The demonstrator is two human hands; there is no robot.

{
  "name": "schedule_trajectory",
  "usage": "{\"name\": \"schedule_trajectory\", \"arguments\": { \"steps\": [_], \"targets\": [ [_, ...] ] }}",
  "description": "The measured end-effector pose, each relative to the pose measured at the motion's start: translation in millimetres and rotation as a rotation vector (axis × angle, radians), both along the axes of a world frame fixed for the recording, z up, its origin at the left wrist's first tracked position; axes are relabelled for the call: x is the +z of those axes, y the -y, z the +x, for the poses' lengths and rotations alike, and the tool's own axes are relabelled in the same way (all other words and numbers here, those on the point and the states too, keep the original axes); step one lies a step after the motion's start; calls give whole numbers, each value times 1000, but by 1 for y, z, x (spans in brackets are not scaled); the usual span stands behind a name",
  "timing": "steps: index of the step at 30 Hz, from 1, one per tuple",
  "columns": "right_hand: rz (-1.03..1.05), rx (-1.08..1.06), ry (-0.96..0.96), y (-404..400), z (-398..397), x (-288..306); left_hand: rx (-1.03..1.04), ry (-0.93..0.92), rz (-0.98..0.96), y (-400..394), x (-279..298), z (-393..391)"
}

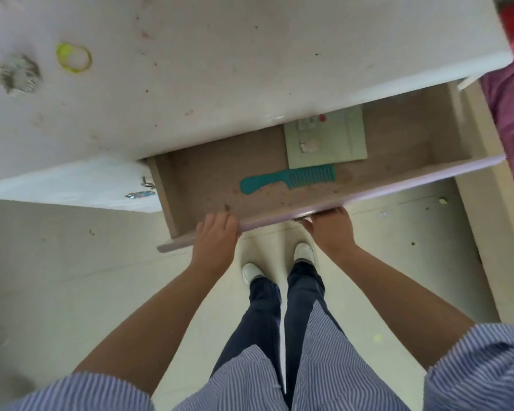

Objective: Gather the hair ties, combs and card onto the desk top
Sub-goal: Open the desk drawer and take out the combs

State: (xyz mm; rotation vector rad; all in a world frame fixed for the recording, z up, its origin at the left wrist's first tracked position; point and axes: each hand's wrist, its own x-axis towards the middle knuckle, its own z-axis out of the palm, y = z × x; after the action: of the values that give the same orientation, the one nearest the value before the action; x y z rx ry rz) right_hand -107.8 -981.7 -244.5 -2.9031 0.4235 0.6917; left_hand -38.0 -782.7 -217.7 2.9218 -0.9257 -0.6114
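Striped sleeves (80, 390) nearest. Left hand (217, 237) is curling fingers over the drawer front (398, 185); right hand (333, 229) is gripping its underside. Teal comb (288, 177) is lying inside, long axis left-right, ahead and between both hands; card (327, 137) behind it. Yellow hair tie (74, 59) is sitting on desk top (220, 54).

The person wears a shirt (324, 366) of fine blue and white stripes, its short sleeves (484, 369) ending above the elbows and leaving both forearms bare. Below it come dark navy trousers (267, 310) and plain white shoes (304, 253) with rounded toes.
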Motion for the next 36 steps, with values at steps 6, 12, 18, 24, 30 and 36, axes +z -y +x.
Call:
{"name": "schedule_trajectory", "arguments": {
  "steps": [6, 12, 18, 24, 30, 36],
  "targets": [
    [75, -22, -3, 6, -11, -8, -144, 9, 30, 0, -13, 6],
    [378, 81, -96, 13, -15, 28, -8, -250, -23, 5, -21, 23],
    [210, 101, 40, 67, 66, 18, 108, -247, 62, 59, -43, 57],
    [16, 173, 132, 62, 128, -37, 5, -161, 234, 99, -84, 66],
    [-70, 136, 156, 35, 153, -58, -3, -165, 313, 78, -89, 74],
    [-176, 413, 183, 38, 163, -56, 163, -136, 201, 34, -57, 77]
  ]
}}
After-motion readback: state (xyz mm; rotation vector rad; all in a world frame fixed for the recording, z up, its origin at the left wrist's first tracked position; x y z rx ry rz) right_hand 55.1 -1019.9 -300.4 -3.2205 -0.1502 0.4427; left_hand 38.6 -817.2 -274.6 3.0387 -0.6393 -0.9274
